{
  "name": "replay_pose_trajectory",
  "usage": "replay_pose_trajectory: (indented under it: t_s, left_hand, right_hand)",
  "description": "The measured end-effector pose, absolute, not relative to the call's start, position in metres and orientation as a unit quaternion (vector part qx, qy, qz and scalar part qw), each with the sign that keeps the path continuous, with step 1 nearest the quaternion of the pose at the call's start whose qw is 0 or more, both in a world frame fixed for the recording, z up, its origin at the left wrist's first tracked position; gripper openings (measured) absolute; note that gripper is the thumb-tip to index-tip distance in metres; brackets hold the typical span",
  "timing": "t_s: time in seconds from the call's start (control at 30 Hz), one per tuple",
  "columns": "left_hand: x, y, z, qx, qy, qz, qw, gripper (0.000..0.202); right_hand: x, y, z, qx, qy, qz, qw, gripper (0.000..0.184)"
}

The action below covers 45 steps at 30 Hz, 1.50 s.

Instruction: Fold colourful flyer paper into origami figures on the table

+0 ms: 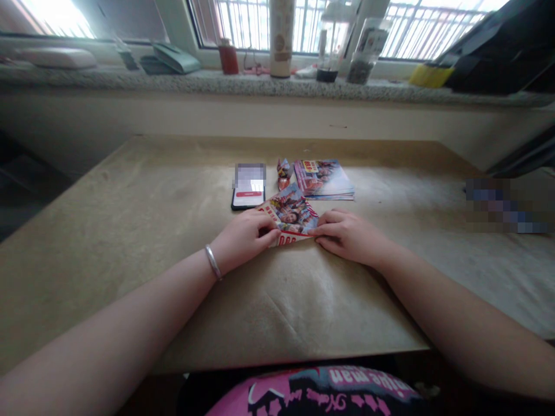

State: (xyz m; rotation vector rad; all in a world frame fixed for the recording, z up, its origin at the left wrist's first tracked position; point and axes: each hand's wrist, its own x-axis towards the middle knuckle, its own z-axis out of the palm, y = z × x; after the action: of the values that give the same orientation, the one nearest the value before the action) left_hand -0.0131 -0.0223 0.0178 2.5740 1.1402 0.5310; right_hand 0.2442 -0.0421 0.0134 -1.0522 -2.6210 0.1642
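A colourful printed paper sheet point(291, 211), partly folded, lies on the table between my two hands. Its lower edge shows a turned-up strip with red print. My left hand point(248, 234), with a silver bangle at the wrist, grips the sheet's left side, thumb and fingers closed at its edge. On the right corner, my right hand point(349, 236) pinches the paper between thumb and fingers. Just behind the sheet stands a small folded paper piece point(284, 173) in similar print. A stack of printed sheets point(324, 179) lies behind and to the right.
A phone point(248, 186) with a lit screen lies behind my left hand. The pale table point(191, 190) ends at a wall below a granite windowsill point(251, 85). On the sill are a red bottle point(228, 56), a tall cylinder point(281, 40) and clear containers point(367, 51). A blurred object point(505, 205) lies far right.
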Motion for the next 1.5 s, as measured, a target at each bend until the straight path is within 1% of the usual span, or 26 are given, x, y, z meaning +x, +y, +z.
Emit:
replay_pose_trajectory:
  t_s: [0.13,0.3,0.53,0.9,1.17,1.5]
  left_hand:
    - [-0.011,-0.018,0.014,0.878,0.412,0.196,0.144,0.02]
    - [-0.008,-0.019,0.012,0.875,0.424,0.204,0.118,0.016]
    - [-0.005,-0.016,0.01,0.868,0.443,0.204,0.098,0.018]
    - [0.0,-0.014,0.009,0.855,0.468,0.204,0.089,0.019]
    - [0.001,-0.013,0.005,0.853,0.479,0.197,0.067,0.017]
    - [0.003,-0.013,0.006,0.851,0.485,0.193,0.061,0.016]
  right_hand:
    - [0.242,-0.043,0.015,-0.38,-0.913,0.032,0.147,0.023]
    - [0.24,-0.046,0.014,-0.41,-0.903,-0.022,0.131,0.029]
    - [0.239,-0.05,0.013,-0.374,-0.917,-0.071,0.119,0.029]
    - [0.232,-0.046,0.007,-0.395,-0.907,-0.031,0.141,0.028]
    - [0.229,-0.045,0.007,-0.404,-0.906,-0.041,0.119,0.03]
    - [0.23,-0.044,0.005,-0.403,-0.905,-0.044,0.126,0.03]
